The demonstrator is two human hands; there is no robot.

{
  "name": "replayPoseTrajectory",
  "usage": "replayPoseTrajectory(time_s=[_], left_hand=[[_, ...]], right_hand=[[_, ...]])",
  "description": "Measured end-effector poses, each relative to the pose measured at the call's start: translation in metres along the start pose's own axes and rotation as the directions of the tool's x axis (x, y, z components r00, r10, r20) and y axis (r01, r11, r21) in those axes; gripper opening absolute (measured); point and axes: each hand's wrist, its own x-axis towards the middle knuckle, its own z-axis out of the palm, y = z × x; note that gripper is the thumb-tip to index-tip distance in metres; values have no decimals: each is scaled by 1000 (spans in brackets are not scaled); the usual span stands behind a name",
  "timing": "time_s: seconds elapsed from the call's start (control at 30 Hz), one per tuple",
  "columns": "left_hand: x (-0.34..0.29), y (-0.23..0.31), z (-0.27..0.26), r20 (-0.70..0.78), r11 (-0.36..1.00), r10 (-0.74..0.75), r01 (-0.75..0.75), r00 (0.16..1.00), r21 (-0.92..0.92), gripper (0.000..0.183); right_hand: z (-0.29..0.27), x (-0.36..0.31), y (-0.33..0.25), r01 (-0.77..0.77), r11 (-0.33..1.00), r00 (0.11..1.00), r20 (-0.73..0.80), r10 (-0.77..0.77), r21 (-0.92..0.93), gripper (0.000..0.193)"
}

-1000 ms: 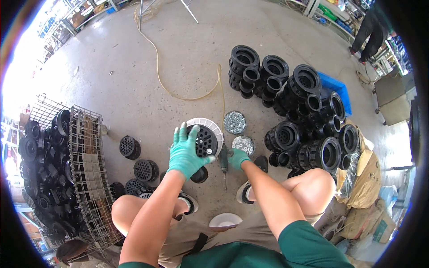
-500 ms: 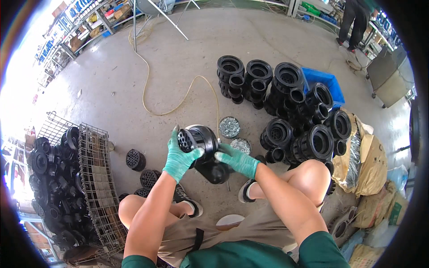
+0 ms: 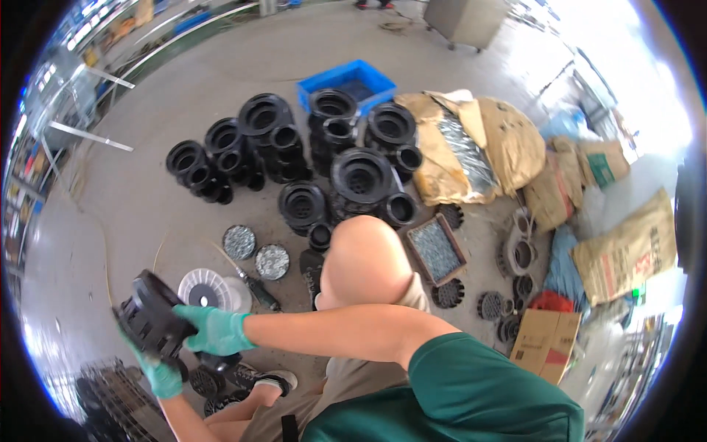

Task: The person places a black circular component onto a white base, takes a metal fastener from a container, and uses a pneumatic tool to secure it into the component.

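Note:
Off to the left, both my green-gloved hands hold a black plastic housing (image 3: 147,318) with a round flange and a smaller side pipe. My left hand (image 3: 160,374) is wrapped round its lower left side, its fingers partly hidden. My right hand (image 3: 219,331) grips the other side, with the fingers closed against the part. Beyond them is a white round spool-like disc (image 3: 193,278), and beside it lies a power screwdriver (image 3: 261,292) on a hose. Two round tins, a left one (image 3: 239,241) and a right one (image 3: 272,261), contain small metal pieces.
Several black housings (image 3: 361,175) stand upright ahead, before a blue crate (image 3: 303,94). To the right are a square tray (image 3: 462,259) of metal pieces, torn brown sacks (image 3: 508,144), a cardboard box (image 3: 532,340) and loose black parts (image 3: 490,306). A wire basket (image 3: 121,401) stands at lower left.
The view has swung to the right, so the housings and my hands now appear farther left. Both hands still hold the black housing. The square tray and cardboard box have come into view.

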Motion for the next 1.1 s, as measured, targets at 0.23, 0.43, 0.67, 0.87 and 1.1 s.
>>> replayPoseTrajectory(time_s=[0.23, 0.43, 0.67, 0.87, 1.1], left_hand=[[27, 17, -32, -97, 923, -25, -14, 995, -384, 85], [28, 41, -66, -151, 919, -107, 40, 983, -391, 67], [35, 50, -129, -371, 969, -167, 83, 913, -232, 68], [26, 14, -193, -290, 967, -254, 247, 923, -61, 66], [-5, -26, -263, -335, 871, -482, 485, 810, -81, 63]], right_hand=[[-23, -30, -110, 290, 921, 957, -63, -284, 260, 45], [-121, -202, -193, 255, 952, 947, -241, -211, 170, 48], [-203, -361, -138, 282, 955, 450, -892, -50, 89, 57], [-336, -385, 31, 102, 958, 229, -943, 241, 269, 33], [-409, -353, 166, -92, 851, 174, -834, 524, 516, 31]])
